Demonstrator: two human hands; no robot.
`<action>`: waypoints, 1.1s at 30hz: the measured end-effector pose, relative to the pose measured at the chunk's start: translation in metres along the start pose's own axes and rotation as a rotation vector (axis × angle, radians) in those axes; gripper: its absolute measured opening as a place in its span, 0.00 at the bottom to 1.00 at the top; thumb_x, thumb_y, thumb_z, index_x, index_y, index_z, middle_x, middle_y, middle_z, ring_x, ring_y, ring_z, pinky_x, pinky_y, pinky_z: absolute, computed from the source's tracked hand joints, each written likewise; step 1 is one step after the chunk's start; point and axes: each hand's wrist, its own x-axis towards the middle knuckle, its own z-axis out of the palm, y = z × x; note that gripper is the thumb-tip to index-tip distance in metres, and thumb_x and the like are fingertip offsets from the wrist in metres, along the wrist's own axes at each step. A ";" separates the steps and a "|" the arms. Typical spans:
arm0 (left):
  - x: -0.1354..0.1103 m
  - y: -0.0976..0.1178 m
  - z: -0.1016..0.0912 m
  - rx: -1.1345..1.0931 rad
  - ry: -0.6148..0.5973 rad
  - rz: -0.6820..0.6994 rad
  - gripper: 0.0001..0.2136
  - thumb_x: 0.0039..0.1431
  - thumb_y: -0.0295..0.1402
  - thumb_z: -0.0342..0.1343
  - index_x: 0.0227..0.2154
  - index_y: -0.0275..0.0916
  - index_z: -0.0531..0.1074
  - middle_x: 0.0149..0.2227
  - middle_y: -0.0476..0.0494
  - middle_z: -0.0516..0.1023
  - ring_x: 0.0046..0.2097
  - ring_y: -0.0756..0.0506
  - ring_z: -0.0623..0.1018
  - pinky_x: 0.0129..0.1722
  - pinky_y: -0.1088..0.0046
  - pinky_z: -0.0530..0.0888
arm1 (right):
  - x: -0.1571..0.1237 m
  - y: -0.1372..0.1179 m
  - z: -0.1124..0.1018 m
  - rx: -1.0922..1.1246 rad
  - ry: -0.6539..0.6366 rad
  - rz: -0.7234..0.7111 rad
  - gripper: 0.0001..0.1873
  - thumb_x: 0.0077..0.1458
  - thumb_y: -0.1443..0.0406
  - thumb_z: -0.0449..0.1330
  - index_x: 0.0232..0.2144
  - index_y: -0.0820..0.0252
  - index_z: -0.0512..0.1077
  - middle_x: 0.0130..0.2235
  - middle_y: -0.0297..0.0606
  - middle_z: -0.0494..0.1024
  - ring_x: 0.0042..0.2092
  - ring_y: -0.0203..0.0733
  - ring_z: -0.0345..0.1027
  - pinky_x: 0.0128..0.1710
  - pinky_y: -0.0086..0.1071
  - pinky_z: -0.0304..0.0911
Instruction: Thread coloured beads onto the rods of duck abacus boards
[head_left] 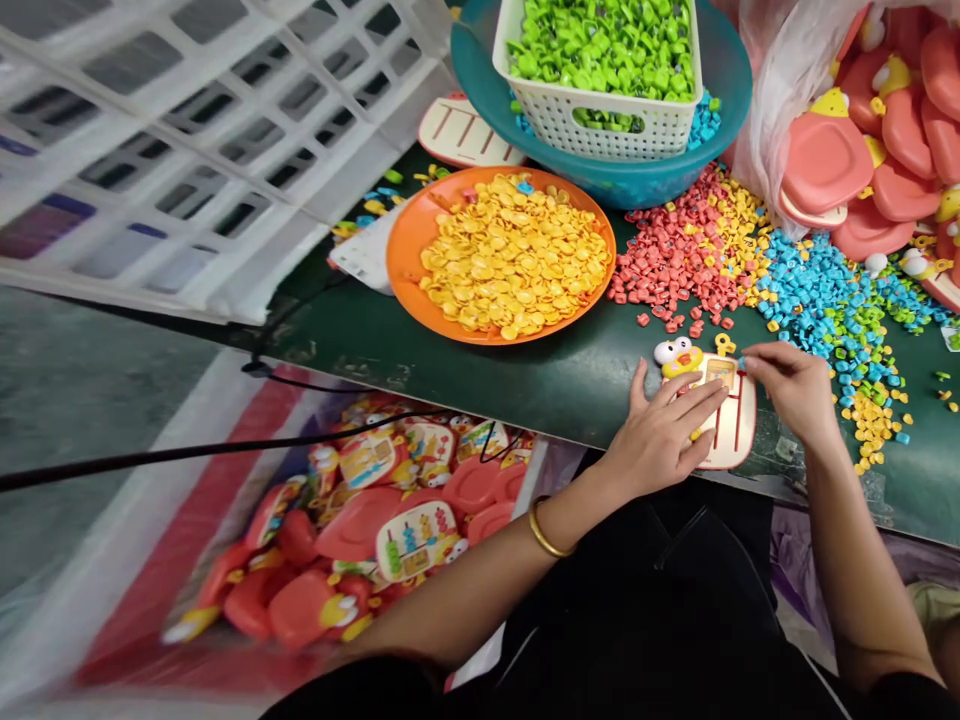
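A cream toy board (pixel 735 430) with a yellow duck head (pixel 681 358), bulging white eyes and dark red slots lies on the green table near its front edge. Across its left side rests my left hand (pixel 664 430), palm down, fingers stretched and spread, partly hiding the board. My right hand (pixel 791 385) is closed in a pinch at the board's upper right corner, with a small blue bead (pixel 742 363) at its fingertips, above a slot. Just beyond the board's top edge sits a yellow piece (pixel 724 344).
An orange plate (pixel 401 255) of yellow discs stands left of loose red pieces (pixel 667 260) and blue pieces (pixel 806 285). Behind are a teal basin (pixel 600 180) and a white basket (pixel 600 115) of green pieces. Bagged toys (pixel 832 165) lie right; a box of toys (pixel 360 530) stands below left.
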 end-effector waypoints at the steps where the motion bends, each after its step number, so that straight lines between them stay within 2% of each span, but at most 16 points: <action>1: 0.000 0.000 0.000 0.000 -0.012 0.027 0.21 0.70 0.36 0.45 0.64 0.45 0.62 0.62 0.42 0.72 0.65 0.37 0.65 0.67 0.38 0.31 | -0.012 -0.001 0.000 0.023 0.013 -0.015 0.09 0.58 0.62 0.60 0.35 0.56 0.80 0.35 0.38 0.79 0.38 0.42 0.73 0.40 0.36 0.69; 3: 0.001 0.000 -0.001 0.001 -0.036 0.088 0.22 0.70 0.33 0.43 0.65 0.45 0.60 0.62 0.42 0.71 0.68 0.37 0.62 0.64 0.35 0.27 | -0.031 -0.002 0.002 -0.042 0.074 -0.080 0.10 0.60 0.63 0.58 0.35 0.56 0.80 0.36 0.39 0.77 0.40 0.42 0.72 0.41 0.36 0.69; 5: 0.003 -0.001 -0.001 0.000 -0.049 0.133 0.21 0.70 0.31 0.43 0.64 0.45 0.61 0.62 0.43 0.72 0.67 0.38 0.62 0.65 0.36 0.28 | -0.043 0.000 0.003 -0.161 0.120 -0.151 0.11 0.62 0.65 0.56 0.37 0.55 0.80 0.37 0.40 0.75 0.41 0.42 0.71 0.42 0.36 0.69; 8: 0.008 -0.005 0.000 -0.007 -0.054 0.146 0.19 0.70 0.37 0.47 0.60 0.44 0.67 0.59 0.43 0.74 0.63 0.40 0.68 0.69 0.45 0.41 | -0.055 0.005 0.005 -0.279 0.135 -0.217 0.13 0.64 0.67 0.53 0.40 0.55 0.79 0.38 0.41 0.74 0.41 0.42 0.70 0.42 0.36 0.69; 10: 0.010 -0.007 0.001 -0.013 -0.052 0.135 0.20 0.68 0.44 0.50 0.57 0.42 0.70 0.58 0.41 0.75 0.61 0.40 0.70 0.68 0.51 0.52 | -0.058 0.009 0.008 -0.321 0.190 -0.219 0.14 0.64 0.68 0.52 0.41 0.56 0.78 0.38 0.41 0.73 0.41 0.42 0.69 0.41 0.36 0.69; 13: 0.010 -0.006 0.002 -0.008 -0.039 0.100 0.21 0.65 0.47 0.52 0.55 0.41 0.71 0.56 0.40 0.75 0.60 0.39 0.70 0.64 0.54 0.56 | -0.057 0.014 0.015 -0.366 0.272 -0.196 0.14 0.64 0.68 0.51 0.42 0.57 0.78 0.38 0.42 0.73 0.41 0.43 0.68 0.41 0.36 0.68; 17: 0.005 0.003 0.001 0.010 -0.016 0.021 0.22 0.64 0.48 0.54 0.55 0.40 0.70 0.55 0.39 0.75 0.59 0.38 0.70 0.60 0.56 0.58 | -0.057 0.009 0.015 -0.408 0.173 -0.196 0.15 0.64 0.69 0.51 0.42 0.57 0.77 0.38 0.43 0.73 0.42 0.45 0.65 0.41 0.38 0.67; 20: 0.002 0.011 0.004 0.011 0.020 -0.068 0.22 0.63 0.49 0.55 0.53 0.39 0.70 0.54 0.39 0.76 0.56 0.38 0.71 0.57 0.57 0.61 | -0.067 -0.003 0.014 -0.367 0.067 -0.239 0.15 0.64 0.70 0.51 0.42 0.56 0.77 0.37 0.42 0.73 0.41 0.44 0.66 0.42 0.37 0.67; 23: 0.000 0.015 0.010 0.013 0.075 -0.107 0.20 0.62 0.48 0.55 0.49 0.39 0.71 0.52 0.38 0.76 0.54 0.38 0.72 0.55 0.57 0.62 | -0.073 -0.012 0.017 -0.284 0.023 -0.274 0.16 0.64 0.70 0.50 0.42 0.55 0.77 0.38 0.42 0.75 0.42 0.43 0.69 0.42 0.36 0.69; 26: 0.000 0.017 0.015 0.032 0.130 -0.137 0.18 0.61 0.48 0.56 0.44 0.37 0.71 0.50 0.37 0.77 0.53 0.37 0.72 0.52 0.58 0.63 | -0.059 -0.006 0.015 -0.163 0.034 -0.273 0.14 0.64 0.68 0.51 0.41 0.55 0.78 0.40 0.41 0.78 0.42 0.41 0.71 0.44 0.35 0.69; 28: 0.001 0.019 0.015 0.032 0.144 -0.160 0.18 0.60 0.48 0.57 0.43 0.37 0.72 0.49 0.37 0.77 0.53 0.37 0.72 0.52 0.58 0.62 | -0.040 0.008 0.006 -0.202 0.159 -0.177 0.11 0.63 0.64 0.55 0.40 0.56 0.78 0.40 0.42 0.78 0.42 0.43 0.72 0.44 0.37 0.69; 30: 0.002 0.021 0.013 0.038 0.144 -0.160 0.19 0.60 0.47 0.58 0.46 0.38 0.71 0.51 0.38 0.77 0.53 0.38 0.72 0.53 0.58 0.62 | -0.023 0.023 -0.006 -0.327 0.254 -0.065 0.11 0.61 0.63 0.57 0.39 0.59 0.79 0.39 0.45 0.78 0.42 0.47 0.71 0.44 0.41 0.69; 33: 0.006 0.021 0.009 0.069 0.108 -0.079 0.23 0.63 0.44 0.56 0.58 0.41 0.67 0.59 0.40 0.73 0.58 0.37 0.71 0.57 0.54 0.57 | -0.011 0.034 -0.020 -0.400 0.181 -0.035 0.12 0.60 0.64 0.57 0.35 0.59 0.80 0.38 0.46 0.78 0.43 0.50 0.70 0.46 0.45 0.67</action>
